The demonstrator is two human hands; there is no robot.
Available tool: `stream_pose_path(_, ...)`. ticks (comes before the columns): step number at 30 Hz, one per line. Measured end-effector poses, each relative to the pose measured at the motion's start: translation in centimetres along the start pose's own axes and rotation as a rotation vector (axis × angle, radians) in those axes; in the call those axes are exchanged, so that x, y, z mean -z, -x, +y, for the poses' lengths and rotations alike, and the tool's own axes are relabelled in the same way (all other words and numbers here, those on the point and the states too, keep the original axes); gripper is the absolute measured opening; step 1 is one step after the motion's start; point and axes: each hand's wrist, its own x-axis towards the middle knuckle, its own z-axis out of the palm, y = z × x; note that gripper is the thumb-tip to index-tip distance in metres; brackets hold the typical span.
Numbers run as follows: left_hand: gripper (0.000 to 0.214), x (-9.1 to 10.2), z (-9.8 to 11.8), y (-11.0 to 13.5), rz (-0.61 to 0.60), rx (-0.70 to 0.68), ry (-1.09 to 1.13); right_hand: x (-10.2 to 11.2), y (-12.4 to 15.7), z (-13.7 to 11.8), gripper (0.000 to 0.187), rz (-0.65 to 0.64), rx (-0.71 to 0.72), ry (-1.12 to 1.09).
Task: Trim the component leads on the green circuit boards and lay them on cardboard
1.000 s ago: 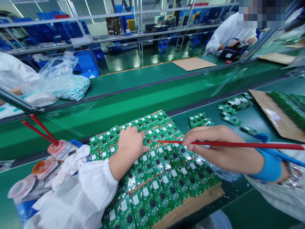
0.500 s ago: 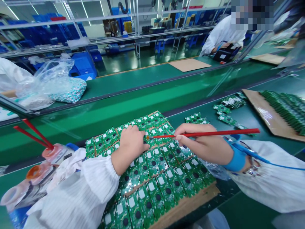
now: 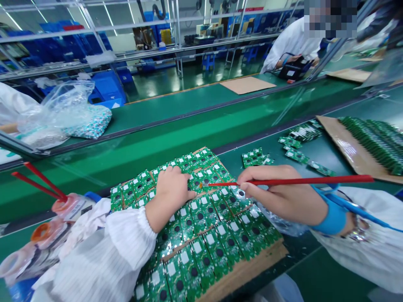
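Note:
A long red-handled brush (image 3: 292,181) is pinched in my right hand (image 3: 277,188), its handle lying nearly level. Its small yellowish tip is over the green circuit boards (image 3: 206,261), which lie in rows on brown cardboard (image 3: 245,274). Palm down on the boards rests my left hand (image 3: 172,186), its thumb stuck out toward the brush tip. The fingertips of that hand are partly hidden. Each board carries a white square and a black round spot. A blue wrist strap (image 3: 332,216) is around my right wrist.
Pink-topped bottles (image 3: 67,204) stand at the left, one holding red sticks. Loose boards (image 3: 296,155) lie to the right, near a cardboard sheet (image 3: 335,136) with stacked boards. A transparent panel and green ledge (image 3: 176,130) run behind; a co-worker (image 3: 289,46) sits beyond.
My right hand has moved slightly right and the brush has shifted right with it, its tip sliding right along the boards. My left hand stays on the boards. The whole view has shifted a little.

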Motion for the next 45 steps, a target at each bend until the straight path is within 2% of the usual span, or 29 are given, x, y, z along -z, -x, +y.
stream_pose_path(8, 0.049, 0.6, 0.6, -0.4, 0.006, -0.011, -0.002, 0.9, 0.1, 0.6, 0.022, 0.037, -0.083, -0.004)
stream_pose_path(15, 0.051, 0.4, 2.2, -1.7, 0.007, -0.054, -0.005, 0.0, -0.1, 0.9, 0.021, 0.019, -0.069, 0.019)
stream_pose_path(20, 0.052, 0.3, 2.3, -2.0, -0.010, -0.053, -0.014, 0.2, 0.3, 1.3, 0.024, -0.018, 0.010, 0.001)
stream_pose_path(23, 0.050, 0.5, 2.3, -1.9, -0.009, -0.047, -0.022, 0.5, 0.6, 1.7, 0.025, -0.046, 0.003, 0.001)
stream_pose_path(38, 0.047, 0.9, 2.4, -1.9, -0.020, -0.040, -0.020, 2.5, 1.0, 1.8, 0.020, 0.059, -0.080, -0.014)
stream_pose_path(45, 0.049, 1.3, 3.7, -2.9, -0.005, -0.072, -0.010, 2.0, 0.8, 2.6, 0.019, 0.072, -0.062, -0.014)
